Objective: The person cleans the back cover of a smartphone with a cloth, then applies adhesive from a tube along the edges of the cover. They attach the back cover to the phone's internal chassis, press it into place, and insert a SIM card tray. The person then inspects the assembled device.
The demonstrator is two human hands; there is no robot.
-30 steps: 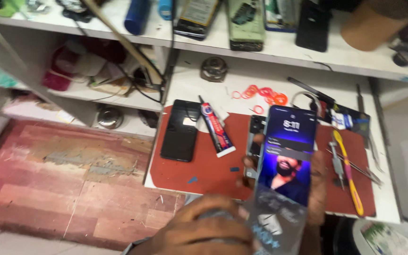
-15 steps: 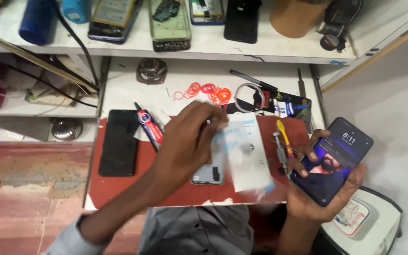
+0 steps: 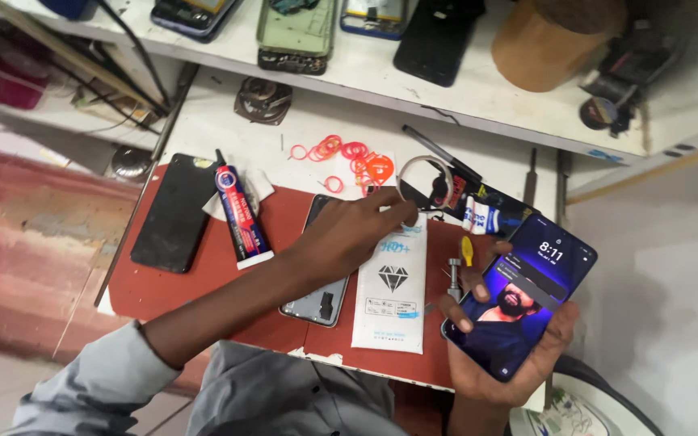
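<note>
Red work mat [image 3: 203, 278] underneath; left hand [image 3: 357, 230] presses fingers onto the white packet [image 3: 393, 282] lying there, while right hand [image 3: 519, 355], beside that mat, cradles a lit phone [image 3: 523, 295].

A white desk [image 3: 309, 121] runs under a white shelf [image 3: 446, 97] that spans the top of the view, and a reddish-brown mat [image 3: 155, 282] covers the near part of the desk. To the left lies a worn floor [image 3: 34, 242] of red, scuffed tiles, with a lower white shelf [image 3: 58, 129] beside it. On the right stands a pale grey wall [image 3: 672, 307], evenly lit by soft light.
</note>
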